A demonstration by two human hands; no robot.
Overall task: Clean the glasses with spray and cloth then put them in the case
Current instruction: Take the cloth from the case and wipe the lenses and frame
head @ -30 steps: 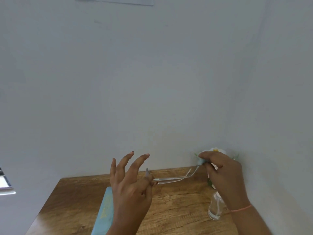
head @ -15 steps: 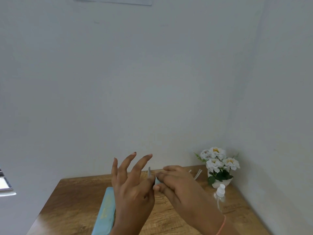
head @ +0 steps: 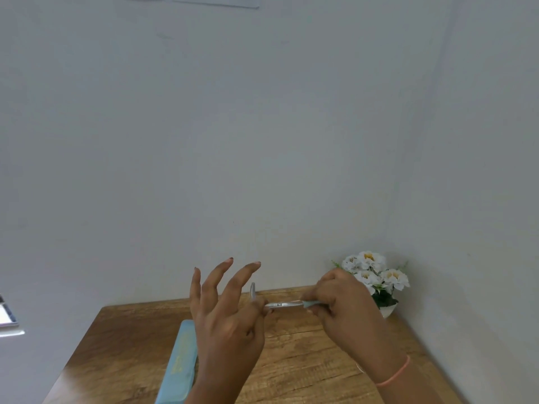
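Note:
I hold clear-framed glasses above the wooden table. My left hand pinches the front of the frame between thumb and forefinger, its other fingers spread upward. My right hand is closed around a light blue cloth wrapped on a temple arm of the glasses. A light blue glasses case lies closed on the table below my left hand. The spray bottle is hidden behind my right forearm.
A small white pot of white flowers stands in the back right corner of the table, just behind my right hand. Grey walls close off the back and right sides. A bright object shows at the left edge.
My right hand with the cloth slid from the temple tip in to the frame by my left fingers, then back out to the right along the temple. My left hand stayed put.

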